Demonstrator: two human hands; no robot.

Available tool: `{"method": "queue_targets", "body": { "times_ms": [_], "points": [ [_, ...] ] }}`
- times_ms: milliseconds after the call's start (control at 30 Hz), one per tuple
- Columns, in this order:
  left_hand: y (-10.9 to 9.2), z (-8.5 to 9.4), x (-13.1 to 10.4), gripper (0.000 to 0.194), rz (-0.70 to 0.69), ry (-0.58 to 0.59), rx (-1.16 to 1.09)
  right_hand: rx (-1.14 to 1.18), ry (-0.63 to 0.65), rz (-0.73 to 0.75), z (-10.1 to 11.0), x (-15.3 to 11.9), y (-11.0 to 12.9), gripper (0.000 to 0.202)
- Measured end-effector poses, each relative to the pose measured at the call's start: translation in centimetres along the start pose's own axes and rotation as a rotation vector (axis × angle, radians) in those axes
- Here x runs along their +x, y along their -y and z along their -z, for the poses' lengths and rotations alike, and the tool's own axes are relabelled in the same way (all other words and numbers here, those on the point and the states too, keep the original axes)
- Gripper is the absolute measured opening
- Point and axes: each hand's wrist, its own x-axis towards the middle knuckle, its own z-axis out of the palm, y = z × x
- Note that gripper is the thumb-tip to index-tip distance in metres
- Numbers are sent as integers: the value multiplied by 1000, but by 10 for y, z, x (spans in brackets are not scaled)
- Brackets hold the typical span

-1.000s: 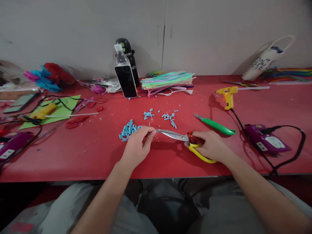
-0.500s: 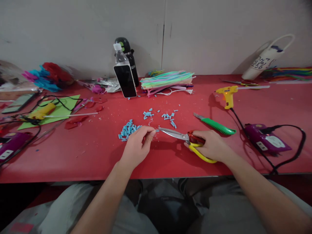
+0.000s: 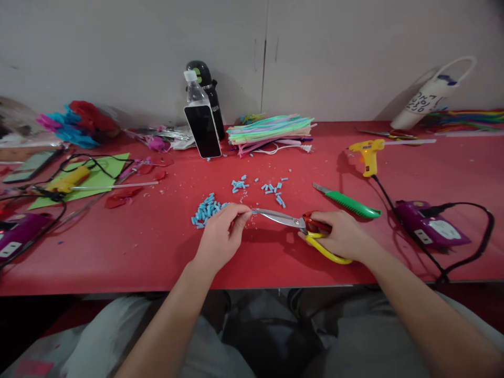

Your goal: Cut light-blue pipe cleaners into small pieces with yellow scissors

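My left hand (image 3: pixel 222 231) pinches a tiny light-blue piece (image 3: pixel 254 212) between thumb and forefinger. Wrapped round the red and yellow handles of the scissors (image 3: pixel 281 217) is my right hand (image 3: pixel 340 233). Their blade tips meet the blue piece at my left fingertips. A heap of short blue cut pieces (image 3: pixel 207 209) lies just behind my left hand, partly covered by it. Two smaller groups, one of blue bits (image 3: pixel 239 185) and one of loose blue lengths (image 3: pixel 273 188), lie farther back on the red table (image 3: pixel 165 257).
A green utility knife (image 3: pixel 352 203) lies behind my right hand, blade out. A yellow glue gun (image 3: pixel 368 154) and a corded purple power strip (image 3: pixel 431 224) are at right. A phone (image 3: pixel 202 131) leans on a bottle, beside bundled pastel pipe cleaners (image 3: pixel 271 130). Another glue gun (image 3: pixel 69 180) rests at left.
The scissor blades have shifted slightly left onto the blue piece and closed a little. My left hand has barely moved.
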Motion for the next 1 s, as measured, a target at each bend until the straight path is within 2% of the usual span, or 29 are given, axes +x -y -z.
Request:
{"method": "queue_targets", "body": {
  "times_ms": [767, 1000],
  "points": [
    [2, -1, 0, 15, -16, -44, 16, 18, 12, -16, 1, 3, 2, 33],
    [3, -2, -1, 13, -17, -53, 27, -2, 1, -19, -1, 3, -1, 29]
  ]
}}
